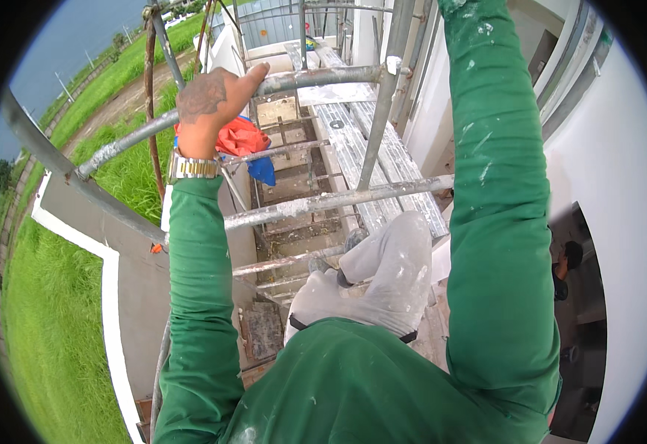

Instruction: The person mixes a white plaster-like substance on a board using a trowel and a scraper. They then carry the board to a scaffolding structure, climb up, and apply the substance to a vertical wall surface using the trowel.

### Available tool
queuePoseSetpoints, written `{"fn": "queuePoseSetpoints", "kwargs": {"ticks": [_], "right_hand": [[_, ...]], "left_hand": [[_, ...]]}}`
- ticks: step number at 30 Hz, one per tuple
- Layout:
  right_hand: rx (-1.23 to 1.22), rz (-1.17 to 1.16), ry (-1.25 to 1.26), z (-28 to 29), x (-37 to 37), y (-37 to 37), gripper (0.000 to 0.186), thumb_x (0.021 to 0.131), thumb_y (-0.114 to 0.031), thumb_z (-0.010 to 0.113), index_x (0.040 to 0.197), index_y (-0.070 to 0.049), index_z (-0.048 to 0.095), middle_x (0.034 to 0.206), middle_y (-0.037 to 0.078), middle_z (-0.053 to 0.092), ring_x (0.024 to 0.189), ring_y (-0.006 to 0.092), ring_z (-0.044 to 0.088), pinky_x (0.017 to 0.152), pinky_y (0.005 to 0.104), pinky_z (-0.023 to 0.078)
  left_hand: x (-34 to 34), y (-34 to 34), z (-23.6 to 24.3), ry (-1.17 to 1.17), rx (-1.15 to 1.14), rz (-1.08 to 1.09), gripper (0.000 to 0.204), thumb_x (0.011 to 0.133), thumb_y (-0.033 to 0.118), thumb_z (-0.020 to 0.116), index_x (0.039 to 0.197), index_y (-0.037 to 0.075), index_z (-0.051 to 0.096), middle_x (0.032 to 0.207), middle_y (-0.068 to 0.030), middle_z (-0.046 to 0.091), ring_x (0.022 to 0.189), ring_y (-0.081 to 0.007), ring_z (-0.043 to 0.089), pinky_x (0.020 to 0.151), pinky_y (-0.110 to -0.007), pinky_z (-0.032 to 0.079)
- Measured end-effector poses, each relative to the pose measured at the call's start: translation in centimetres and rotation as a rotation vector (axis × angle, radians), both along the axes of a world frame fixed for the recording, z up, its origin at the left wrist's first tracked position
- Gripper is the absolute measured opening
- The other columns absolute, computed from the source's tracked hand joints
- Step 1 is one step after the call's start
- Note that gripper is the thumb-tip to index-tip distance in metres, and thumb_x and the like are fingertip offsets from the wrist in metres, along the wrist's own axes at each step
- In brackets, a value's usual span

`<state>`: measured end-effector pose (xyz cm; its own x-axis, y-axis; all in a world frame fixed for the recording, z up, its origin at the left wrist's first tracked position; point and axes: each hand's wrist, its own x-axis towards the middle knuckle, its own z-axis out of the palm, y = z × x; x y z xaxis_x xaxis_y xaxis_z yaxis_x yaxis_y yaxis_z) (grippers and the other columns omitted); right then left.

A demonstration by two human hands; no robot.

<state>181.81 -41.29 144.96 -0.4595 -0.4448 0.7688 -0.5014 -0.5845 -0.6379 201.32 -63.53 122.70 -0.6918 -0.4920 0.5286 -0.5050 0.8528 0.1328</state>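
Note:
My left hand (212, 100), with a wristwatch (194, 167) below it, grips a paint-spattered scaffold pipe (338, 75) at upper left. Its thumb lies along the top. My right arm (497, 185), in a green sleeve, reaches up past the top edge, so that hand is hidden. A lower crossbar (286, 214) runs between my arms. Beneath it my bent leg (386, 259) in pale trousers has a foot among the rungs. Red cloth (240, 137) and blue cloth (261, 169) hang just beyond my left wrist.
Paint-marked planks (360, 159) lead away at center-right above an open drop with rungs (286, 259). A grey parapet (135, 274) borders grass at left. A white wall (627, 148) is at right, with another person (564, 266) lower down by a dark opening. Sheet fencing (268, 22) stands behind.

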Motion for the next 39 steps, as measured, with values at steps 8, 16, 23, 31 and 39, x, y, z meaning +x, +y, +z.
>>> {"fn": "queuePoseSetpoints", "kwargs": {"ticks": [8, 16, 23, 31, 39], "right_hand": [[-0.028, -0.069, -0.186, -3.7, 0.3, 0.0, 0.021, 0.089, -0.026, 0.069, 0.093, -0.006, 0.063, 0.062, -0.007, 0.042, 0.05, 0.0034, 0.038, 0.043, 0.0225, 0.03], [-0.08, -0.049, -0.138, -3.8, 0.3, -1.4, 0.025, 0.088, -0.029, 0.07, 0.081, -0.007, 0.06, 0.059, -0.006, 0.04, 0.048, 0.0056, 0.036, 0.044, 0.0246, 0.031], [-0.025, 0.126, -0.17, -4.3, -3.3, -1.5, 0.018, 0.092, -0.023, 0.065, 0.089, -0.005, 0.064, 0.059, -0.007, 0.039, 0.048, 0.005, 0.036, 0.045, 0.0232, 0.03], [0.065, 0.134, -0.365, -2.4, 2.4, -0.9, 0.021, 0.091, -0.021, 0.068, 0.1, -0.001, 0.067, 0.065, -0.006, 0.045, 0.053, 0.0029, 0.038, 0.047, 0.0209, 0.03], [0.178, 0.039, -0.413, -2.1, 1.2, 0.8, 0.02, 0.09, -0.019, 0.069, 0.098, 0.0, 0.066, 0.065, -0.005, 0.046, 0.055, 0.0046, 0.042, 0.051, 0.0212, 0.033]], "left_hand": [[0.9, 9.5, 19.1, 0.882, -0.757, -0.495, 0.056, 0.081, 0.044, 0.078, 0.117, 0.003, 0.064, 0.121, -0.0192, 0.063, 0.12, -0.0372, 0.055, 0.102, -0.045, 0.042], [-6.7, 9.1, 39.2, 0.244, -0.338, -0.318, 0.062, 0.096, 0.057, 0.037, 0.119, 0.006, 0.065, 0.079, -0.0135, 0.061, 0.073, -0.0252, 0.059, 0.067, -0.038, 0.047], [-9.0, 10.1, 38.0, 0.249, -0.553, -0.19, 0.053, 0.098, 0.046, 0.031, 0.113, 0.009, 0.066, 0.086, -0.0189, 0.068, 0.085, -0.0345, 0.066, 0.076, -0.048, 0.047], [-3.1, 12.9, 38.1, 0.281, -0.261, -0.072, 0.059, 0.089, 0.048, 0.041, 0.104, 0.0, 0.072, 0.111, -0.0237, 0.068, 0.11, -0.0367, 0.064, 0.097, -0.043, 0.046], [-6.0, 12.1, 37.4, 0.41, -0.199, -0.152, 0.052, 0.088, 0.046, 0.049, 0.084, 0.0, 0.075, 0.088, -0.023, 0.071, 0.087, -0.0362, 0.07, 0.08, -0.043, 0.053]]}}
